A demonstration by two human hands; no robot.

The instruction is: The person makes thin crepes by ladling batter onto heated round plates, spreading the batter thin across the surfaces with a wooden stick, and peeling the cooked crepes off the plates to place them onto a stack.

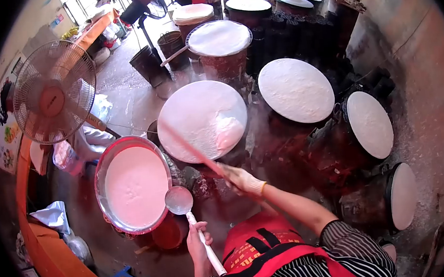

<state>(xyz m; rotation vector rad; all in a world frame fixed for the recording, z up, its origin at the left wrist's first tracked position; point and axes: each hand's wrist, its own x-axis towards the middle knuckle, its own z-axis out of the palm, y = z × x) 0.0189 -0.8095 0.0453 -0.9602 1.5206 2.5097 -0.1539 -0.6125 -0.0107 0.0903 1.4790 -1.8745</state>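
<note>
Below the head camera, two hands work between a wide basin (100,194) and a round white surface. The left hand (197,242) is bare and curls around the pale handle of a ladle (179,200), whose bowl sits at the basin's lower right rim. White liquid (135,185), tinted pink by the light, lies inside the basin. The right hand (240,179), in a whitish glove with a yellow cuff, grips a stick (201,157) blurred along its length; it slants up and left across the near edge of the round white surface (190,107). Whether its far end touches is unclear. A raised white lump (229,132) sits on the surface's right side. More drums with round white tops (296,90) stand behind and to the right, near dark cylinders (276,31). A fan (52,100) stands at left, beyond the basin.
</note>
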